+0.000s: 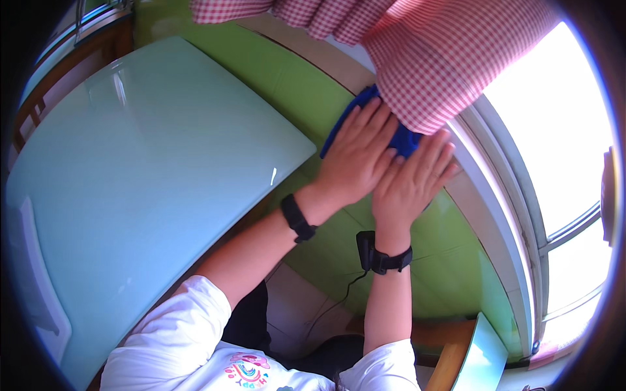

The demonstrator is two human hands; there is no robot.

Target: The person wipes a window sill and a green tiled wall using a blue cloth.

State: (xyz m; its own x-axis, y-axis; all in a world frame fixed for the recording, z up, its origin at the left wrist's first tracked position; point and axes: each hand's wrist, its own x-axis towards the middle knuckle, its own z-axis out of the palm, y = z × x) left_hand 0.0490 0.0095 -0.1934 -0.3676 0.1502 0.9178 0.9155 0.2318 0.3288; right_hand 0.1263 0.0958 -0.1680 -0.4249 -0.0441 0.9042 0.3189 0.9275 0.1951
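Observation:
A blue cloth [406, 141] lies pressed against the tiled ledge and the top of the green wall below the window. My left hand [359, 151] is laid flat over the cloth, holding it to the surface with fingers stretched forward. Beside it, my right hand [411, 176] rests palm down at the cloth's right side, its fingers slightly fanned. How much cloth is beneath the right palm is hidden. The hem of a red-and-white checked curtain [435, 68] hangs over the cloth's upper part, just beyond my fingertips.
A pale glass-topped table [161, 161] fills the left, its corner close to my left hand. The green wall [420, 278] drops below the ledge. To the right stands a bright window with a metal frame [528, 210]. A cable [337, 303] trails from my right wrist strap [391, 261].

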